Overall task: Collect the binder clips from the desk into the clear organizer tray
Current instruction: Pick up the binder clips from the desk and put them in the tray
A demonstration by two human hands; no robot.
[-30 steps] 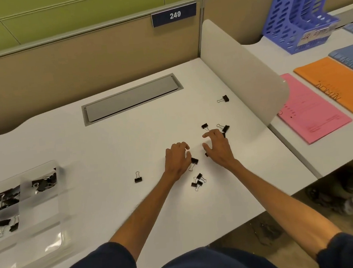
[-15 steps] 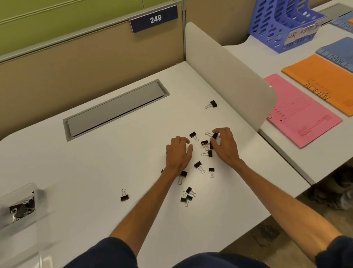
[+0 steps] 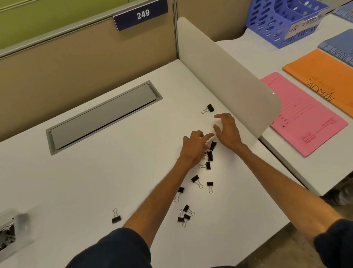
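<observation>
On white tabletop [image 3: 89,173], scattered small black binder clips [image 3: 195,178], some in clear plastic organizer tray [image 3: 18,218] (far left edge). Light, stiff, likely skittery: pinch black body. Now right grip [image 3: 226,129] released, fingers [image 3: 221,115] spread; left grip [image 3: 194,147] over cluster, hold unclear.

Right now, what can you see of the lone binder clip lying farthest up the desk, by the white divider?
The binder clip is small, with a black body and silvery wire handles pointing left. It lies on the white desk beside the divider, apart from the other clips. The right hand hovers near; nothing touches it.
</observation>
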